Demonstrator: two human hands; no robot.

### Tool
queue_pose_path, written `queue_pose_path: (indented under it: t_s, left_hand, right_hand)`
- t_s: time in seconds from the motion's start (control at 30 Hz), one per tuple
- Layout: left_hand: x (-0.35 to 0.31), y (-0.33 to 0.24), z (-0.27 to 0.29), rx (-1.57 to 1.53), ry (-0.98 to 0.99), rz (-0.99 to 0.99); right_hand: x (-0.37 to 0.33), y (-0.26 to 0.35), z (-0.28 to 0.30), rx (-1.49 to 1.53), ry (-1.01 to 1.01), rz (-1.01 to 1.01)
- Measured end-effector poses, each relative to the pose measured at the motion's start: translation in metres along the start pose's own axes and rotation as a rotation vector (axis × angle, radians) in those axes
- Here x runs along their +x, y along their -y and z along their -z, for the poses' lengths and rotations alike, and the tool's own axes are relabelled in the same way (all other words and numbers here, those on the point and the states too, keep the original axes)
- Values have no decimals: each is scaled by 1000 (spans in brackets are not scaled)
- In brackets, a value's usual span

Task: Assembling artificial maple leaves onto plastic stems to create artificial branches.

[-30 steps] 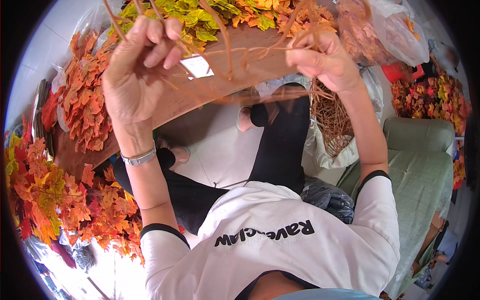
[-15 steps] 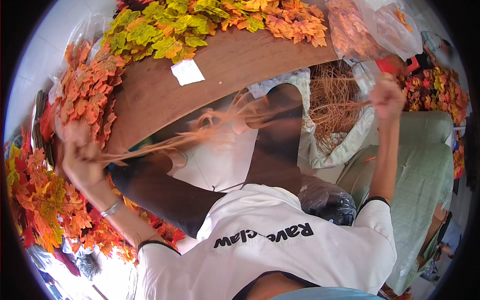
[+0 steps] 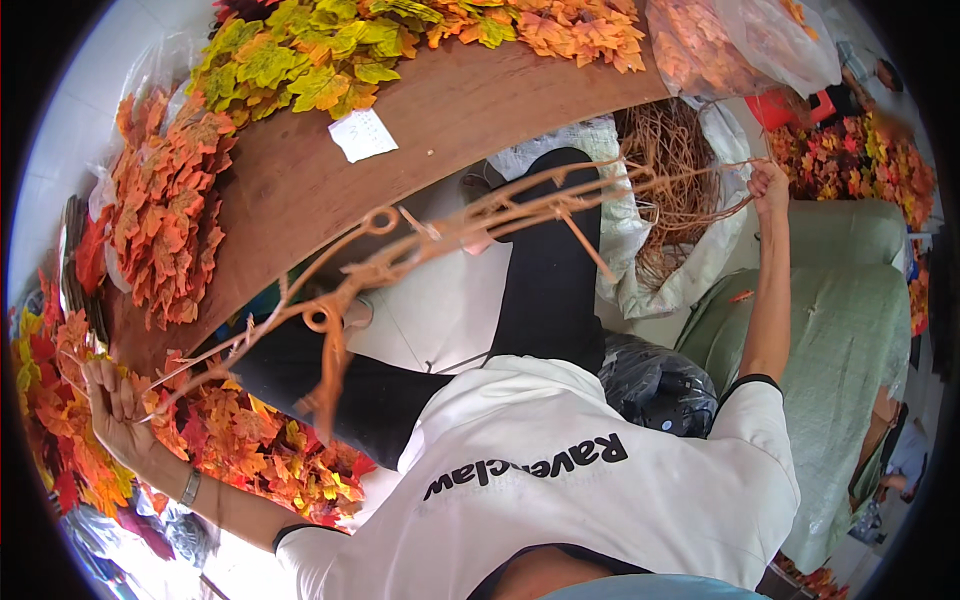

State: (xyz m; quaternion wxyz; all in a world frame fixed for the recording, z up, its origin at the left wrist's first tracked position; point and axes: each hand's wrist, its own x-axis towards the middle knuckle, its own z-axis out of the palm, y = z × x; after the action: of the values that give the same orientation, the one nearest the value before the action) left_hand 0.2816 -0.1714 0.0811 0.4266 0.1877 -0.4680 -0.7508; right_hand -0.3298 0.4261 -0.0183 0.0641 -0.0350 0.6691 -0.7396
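Note:
A long brown artificial vine point(image 3: 400, 250), with loops and side stems, stretches across in front of me between my hands. It is partly blurred. My right hand point(image 3: 768, 188), far out on the right, is closed around one end of it. At the far left, beside the orange leaves, my left hand point(image 3: 118, 405) has its fingers curled at the thin strands of the other end. One thicker stem dangles from the vine over my left leg. Behind the right part of the vine, a white sack point(image 3: 630, 285) is filled with a tangle of similar brown vines point(image 3: 660, 160).
A curved brown board point(image 3: 480, 110) carries yellow-green leaves point(image 3: 310, 60), orange leaves point(image 3: 170, 210) and a white paper slip point(image 3: 363, 136). Red and orange leaves point(image 3: 250, 440) lie at my left. A green wrapped bundle point(image 3: 830, 310) and a dark plastic bag point(image 3: 655, 385) are at my right.
My left hand has moved outward and nearer to me, drawing the vine longer and spreading its strands. A stem now hangs down from it. My right hand has shifted slightly.

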Motion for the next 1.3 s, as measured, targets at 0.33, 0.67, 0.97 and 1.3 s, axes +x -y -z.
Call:
queue_pose_path:
  t_s: [0.33,0.67,0.97,1.3]
  left_hand:
    - [-57,67,-67,707,-12,68]
    - [-61,98,-113,475,137,161]
    - [-35,116,-154,112,138,120]
    - [-84,172,-163,470,625,32]
  right_hand:
    - [-21,-38,-78,-999,596,-381]
    - [-174,3,-257,-1007,1122,655]
    - [-286,-108,-345,-271,1659,168]
    - [-283,-53,-335,-216,1625,304]
